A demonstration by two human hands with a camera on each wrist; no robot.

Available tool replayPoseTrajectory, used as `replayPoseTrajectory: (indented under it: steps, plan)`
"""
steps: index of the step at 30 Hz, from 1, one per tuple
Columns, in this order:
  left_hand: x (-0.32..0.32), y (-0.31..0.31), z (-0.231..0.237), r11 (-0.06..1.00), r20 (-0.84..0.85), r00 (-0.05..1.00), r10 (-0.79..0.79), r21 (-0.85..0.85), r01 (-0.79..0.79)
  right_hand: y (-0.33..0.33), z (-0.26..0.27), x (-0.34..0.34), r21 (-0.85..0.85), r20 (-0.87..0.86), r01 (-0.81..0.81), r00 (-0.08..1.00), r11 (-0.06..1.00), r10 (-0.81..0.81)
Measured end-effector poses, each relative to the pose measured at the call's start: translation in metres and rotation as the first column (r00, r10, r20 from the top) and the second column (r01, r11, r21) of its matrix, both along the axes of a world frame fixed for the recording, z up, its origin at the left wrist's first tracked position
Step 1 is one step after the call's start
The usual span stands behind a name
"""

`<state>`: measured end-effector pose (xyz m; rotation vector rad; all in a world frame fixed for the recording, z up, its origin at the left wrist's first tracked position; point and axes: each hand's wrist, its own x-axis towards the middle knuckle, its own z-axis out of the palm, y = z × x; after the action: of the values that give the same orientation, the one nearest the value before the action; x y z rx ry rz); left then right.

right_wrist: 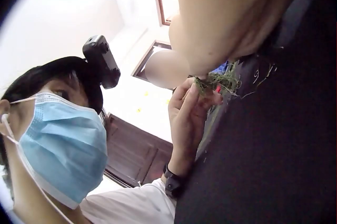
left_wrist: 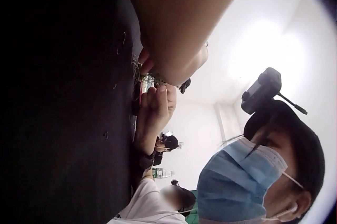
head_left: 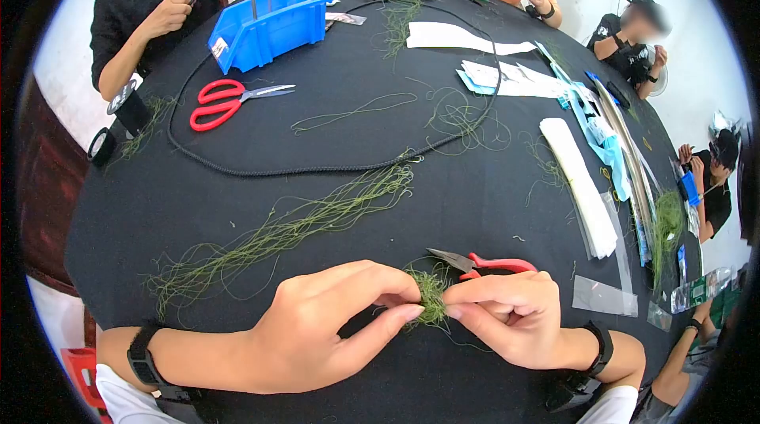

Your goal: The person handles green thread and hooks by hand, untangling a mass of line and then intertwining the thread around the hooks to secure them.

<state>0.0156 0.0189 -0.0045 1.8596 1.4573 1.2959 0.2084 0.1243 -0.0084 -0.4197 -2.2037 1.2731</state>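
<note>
A small tangled clump of green thread [head_left: 430,297] is pinched between both hands close to the table's near edge. The left hand [head_left: 321,329] grips its left side with thumb and index finger; the right hand [head_left: 511,317] pinches its right side the same way. In the right wrist view the clump [right_wrist: 218,82] shows between the fingertips, with loose ends trailing over the cloth. Just behind it lie red-handled pliers [head_left: 483,264], their jaws pointing left. A long loose bundle of green threads [head_left: 293,222] stretches beyond the left hand.
Red scissors [head_left: 218,105] lie at the left beside a blue bin [head_left: 269,28]. A black cord [head_left: 277,171] loops across the black table. White strips [head_left: 582,190] and plastic pieces [head_left: 604,296] are on the right. Other people sit around the table.
</note>
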Motion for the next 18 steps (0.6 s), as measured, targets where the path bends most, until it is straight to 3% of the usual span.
replayPoseTrajectory:
  steps: [9, 18]
  plan:
    - [0.0020, 0.0007, 0.0008, 0.998, -0.003, 1.000, -0.020, 0.067, 0.020, -0.0021, -0.0012, -0.0009, 0.060, 0.014, -0.013, 1.000, 0.998, 0.012]
    - [0.0034, -0.0010, 0.0009, 0.996, 0.027, 0.999, 0.028, 0.089, -0.030, -0.0020, -0.0007, 0.0004, -0.008, 0.036, 0.000, 0.999, 1.000, 0.000]
